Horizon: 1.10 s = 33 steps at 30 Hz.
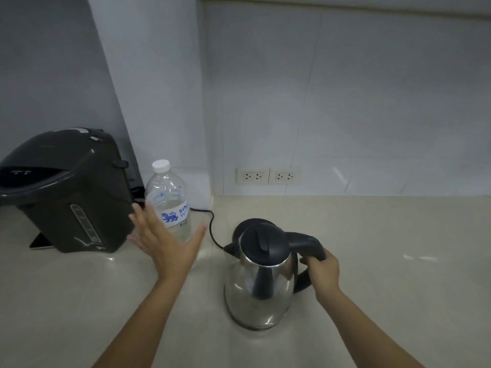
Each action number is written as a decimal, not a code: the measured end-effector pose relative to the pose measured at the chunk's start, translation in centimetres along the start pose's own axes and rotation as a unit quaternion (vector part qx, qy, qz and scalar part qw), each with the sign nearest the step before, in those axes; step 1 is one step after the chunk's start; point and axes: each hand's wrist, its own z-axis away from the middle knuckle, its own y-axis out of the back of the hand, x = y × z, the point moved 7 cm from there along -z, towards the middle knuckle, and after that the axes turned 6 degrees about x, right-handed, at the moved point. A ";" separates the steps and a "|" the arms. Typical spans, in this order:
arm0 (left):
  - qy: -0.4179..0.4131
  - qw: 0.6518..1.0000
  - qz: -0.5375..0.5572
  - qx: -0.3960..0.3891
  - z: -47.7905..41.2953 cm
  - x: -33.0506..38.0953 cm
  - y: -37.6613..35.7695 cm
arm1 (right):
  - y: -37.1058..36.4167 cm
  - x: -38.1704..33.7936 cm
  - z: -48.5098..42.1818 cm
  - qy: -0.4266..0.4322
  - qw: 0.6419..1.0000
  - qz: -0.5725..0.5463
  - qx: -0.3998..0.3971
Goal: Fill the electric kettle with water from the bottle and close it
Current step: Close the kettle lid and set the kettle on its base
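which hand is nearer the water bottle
Left. The left hand is open, fingers spread, right in front of the water bottle, though contact is unclear. The right hand is well to the bottle's right, closed on the electric kettle handle.

A pale beige countertop (pixel 372 261) with a faint sheen meets a wall of large light grey tiles (pixel 345 102) at the back, and a plain white column (pixel 159 88) juts forward at the left, forming a corner. Low on the tiled wall, just above the counter, two cream double sockets (pixel 269 176) sit side by side. A black hot-water dispenser (pixel 66 192) stands at the far left of the counter, and soft, even light leaves small bright glints on the surface
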 end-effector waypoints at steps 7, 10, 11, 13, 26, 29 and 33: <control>0.019 0.909 0.181 -0.374 11.9 0.1 -3.5 | -0.1 0.0 0.4 -0.018 0.999 -0.019 0.021; 0.048 0.888 0.169 -0.425 12.5 0.3 -4.8 | -0.2 0.1 0.6 -0.024 0.999 -0.031 0.032; 0.054 0.884 0.163 -0.434 12.4 0.3 -5.1 | -0.2 0.0 0.7 -0.024 0.998 -0.038 0.034; 0.056 0.877 0.159 -0.451 12.0 0.4 -5.7 | -0.2 -0.3 0.8 -0.022 0.998 -0.048 0.038; 0.013 0.865 0.142 -0.481 5.0 4.4 -9.2 | -2.0 -4.7 -3.1 -0.002 0.991 -0.113 0.072; 0.013 0.865 0.131 -0.485 2.2 6.0 -11.6 | -2.9 -7.4 -5.8 0.005 0.990 -0.122 0.069; 0.030 0.861 0.109 -0.496 -0.6 7.1 -14.7 | -4.4 -9.1 -9.1 0.003 0.990 -0.128 0.063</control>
